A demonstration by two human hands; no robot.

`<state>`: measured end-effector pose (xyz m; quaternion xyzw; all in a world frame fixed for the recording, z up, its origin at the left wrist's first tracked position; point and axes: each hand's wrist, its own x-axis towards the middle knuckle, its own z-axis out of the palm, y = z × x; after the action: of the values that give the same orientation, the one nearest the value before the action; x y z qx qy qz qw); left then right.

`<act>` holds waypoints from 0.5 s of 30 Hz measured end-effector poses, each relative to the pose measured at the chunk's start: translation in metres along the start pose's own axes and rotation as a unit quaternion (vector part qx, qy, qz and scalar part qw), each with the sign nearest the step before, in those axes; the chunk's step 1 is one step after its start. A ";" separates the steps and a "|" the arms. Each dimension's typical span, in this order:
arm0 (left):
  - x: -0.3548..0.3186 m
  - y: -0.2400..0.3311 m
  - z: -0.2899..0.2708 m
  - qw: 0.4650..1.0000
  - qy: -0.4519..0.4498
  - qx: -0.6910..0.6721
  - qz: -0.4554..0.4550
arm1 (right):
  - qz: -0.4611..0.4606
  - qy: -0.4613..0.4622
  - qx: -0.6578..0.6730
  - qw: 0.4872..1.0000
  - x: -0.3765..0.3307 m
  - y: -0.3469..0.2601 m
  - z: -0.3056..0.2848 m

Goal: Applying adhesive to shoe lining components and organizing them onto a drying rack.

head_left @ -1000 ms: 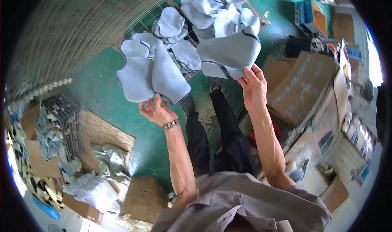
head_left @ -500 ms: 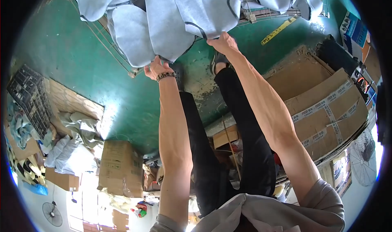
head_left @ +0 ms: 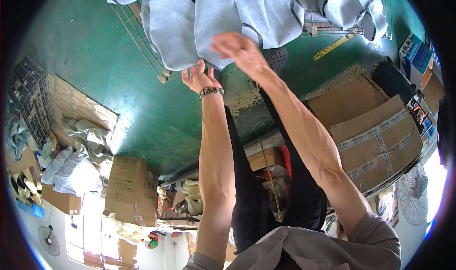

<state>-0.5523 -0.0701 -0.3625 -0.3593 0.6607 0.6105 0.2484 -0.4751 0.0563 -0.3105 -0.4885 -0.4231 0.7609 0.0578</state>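
Several light grey, felt-like rounded pieces with dark edging lie side by side on a wire rack (head_left: 137, 37) at the top. My left hand (head_left: 203, 81), with a beaded bracelet at the wrist, reaches up to the lower ends of a left piece (head_left: 172, 32) and a middle piece (head_left: 216, 18). Its fingers are apart, with the tips at the pieces' edge. In front of the middle piece is my right hand (head_left: 237, 49), blurred by motion, its grip unclear. A wider piece (head_left: 268, 13) lies beyond it to the right.
Flattened cardboard (head_left: 375, 142) is stacked at the right, near a standing fan (head_left: 413, 194). On the left are a black plastic crate (head_left: 31, 104) and a cardboard box (head_left: 130, 189). A yellow strip (head_left: 333, 47) marks the green floor (head_left: 142, 123).
My right hand has left the lower edge of the wider piece and moved left, in front of the middle piece. My left hand remains at the lower edge; its fingers have spread. The view has shifted.
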 end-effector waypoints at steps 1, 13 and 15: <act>0.010 0.005 -0.003 1.000 0.021 -0.005 -0.008 | -0.046 -0.059 0.062 0.995 0.018 0.000 0.028; -0.104 0.077 -0.082 0.984 -0.153 0.013 -0.094 | 0.062 -0.126 0.105 0.984 0.124 0.081 0.041; -0.125 0.082 -0.115 0.987 -0.125 0.051 -0.084 | 0.079 -0.077 0.098 0.989 0.116 0.075 0.046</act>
<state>-0.5264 -0.1621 -0.1998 -0.3210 0.6222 0.5931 0.3974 -0.5472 0.0394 -0.4361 -0.4522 -0.3097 0.8364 0.0123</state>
